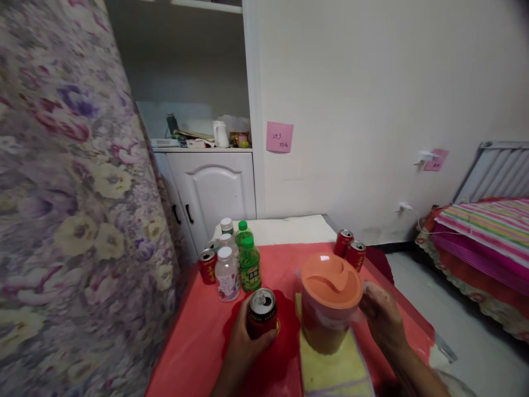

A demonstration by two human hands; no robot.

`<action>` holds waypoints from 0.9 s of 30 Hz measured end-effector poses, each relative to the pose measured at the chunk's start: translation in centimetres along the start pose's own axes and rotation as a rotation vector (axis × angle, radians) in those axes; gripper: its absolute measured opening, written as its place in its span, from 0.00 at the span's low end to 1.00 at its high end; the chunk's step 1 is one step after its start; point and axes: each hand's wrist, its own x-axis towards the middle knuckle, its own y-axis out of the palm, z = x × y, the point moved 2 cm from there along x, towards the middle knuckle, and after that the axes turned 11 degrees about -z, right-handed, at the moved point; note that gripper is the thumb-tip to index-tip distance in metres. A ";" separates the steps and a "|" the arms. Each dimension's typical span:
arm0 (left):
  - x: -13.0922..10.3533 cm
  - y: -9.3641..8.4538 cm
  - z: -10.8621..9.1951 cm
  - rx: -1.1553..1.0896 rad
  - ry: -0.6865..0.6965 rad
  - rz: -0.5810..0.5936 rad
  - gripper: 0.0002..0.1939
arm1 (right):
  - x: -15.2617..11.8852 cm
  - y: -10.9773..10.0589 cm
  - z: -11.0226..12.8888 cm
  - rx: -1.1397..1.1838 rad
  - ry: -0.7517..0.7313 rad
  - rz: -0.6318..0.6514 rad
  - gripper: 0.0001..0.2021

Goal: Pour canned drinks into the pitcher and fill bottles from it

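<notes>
My left hand [243, 339] is wrapped round an opened dark red drink can [262, 317], which it holds upright over a round red mat [287, 331] with a wavy edge. On the right, my right hand [382, 317] has its fingers curled at the side of a clear plastic pitcher [326, 325], where a handle would be; the grip is partly blurred. An orange lid [330, 280] covers the pitcher, and brownish contents show through its wall. Beneath the pitcher lies a yellow cloth [330, 372].
Left of centre stand green-capped bottles [250, 264], white-capped bottles [227, 274] and a red can [207, 266]. Two more red cans [349, 248] stand at the back right. A red cloth [190, 342] covers the table. A floral curtain [82, 193] hangs at the left.
</notes>
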 end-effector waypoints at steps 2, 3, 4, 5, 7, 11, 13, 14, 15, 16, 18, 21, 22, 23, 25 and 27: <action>-0.1 0.1 -0.1 0.015 -0.012 0.002 0.43 | 0.1 -0.1 -0.2 0.002 0.004 -0.007 0.24; -0.1 0.1 -0.1 0.022 -0.016 -0.005 0.43 | 0.2 -0.1 -0.3 0.006 0.011 -0.009 0.24; -0.2 0.1 -0.2 0.026 -0.019 -0.012 0.43 | 0.3 -0.1 -0.3 0.010 0.019 -0.009 0.24; -0.2 0.2 -0.3 0.029 -0.019 -0.016 0.43 | 0.3 -0.2 -0.4 0.015 0.027 -0.009 0.24; -0.3 0.3 -0.3 0.032 -0.011 -0.025 0.42 | 0.2 -0.4 -0.4 0.014 0.039 -0.002 0.23; -0.4 0.4 -0.1 0.030 0.007 -0.022 0.44 | -0.3 -0.7 -0.7 -0.038 -0.016 0.009 0.20; -0.4 0.4 0.1 0.025 0.019 -0.015 0.44 | -0.5 -0.8 -0.8 -0.085 -0.073 -0.007 0.19; -0.4 0.4 0.1 0.025 0.024 -0.010 0.44 | -0.6 -0.8 -0.7 -0.109 -0.098 -0.021 0.17; -0.5 0.4 0.2 0.026 0.028 -0.005 0.44 | -0.7 -0.8 -0.7 -0.129 -0.117 -0.035 0.16; -0.5 0.4 0.2 0.026 0.032 0.005 0.44 | -0.9 -0.9 -0.6 -0.143 -0.132 -0.051 0.16; -0.6 0.4 0.2 0.014 0.037 0.026 0.43 | -1.2 -1.3 -0.4 -0.166 -0.152 -0.097 0.19; -0.8 0.2 -0.1 -0.011 0.038 0.035 0.44 | -2.7 -3.0 -0.2 -0.248 -0.231 -0.211 0.23; -0.9 0.1 -0.2 -0.014 0.036 0.034 0.45 | -3.5 -3.7 -0.2 -0.280 -0.279 -0.251 0.23; -0.9 0.0 -0.4 -0.017 0.034 0.033 0.45 | -4.6 -4.3 -0.2 -0.307 -0.329 -0.276 0.22; -1.0 -0.1 -0.7 -0.018 0.031 0.037 0.44 | -7.3 -5.1 -0.7 -0.331 -0.405 -0.279 0.18; -1.1 -0.2 -0.8 -0.015 0.031 0.056 0.44 | -10.0 -4.8 -1.8 -0.344 -0.436 -0.216 0.13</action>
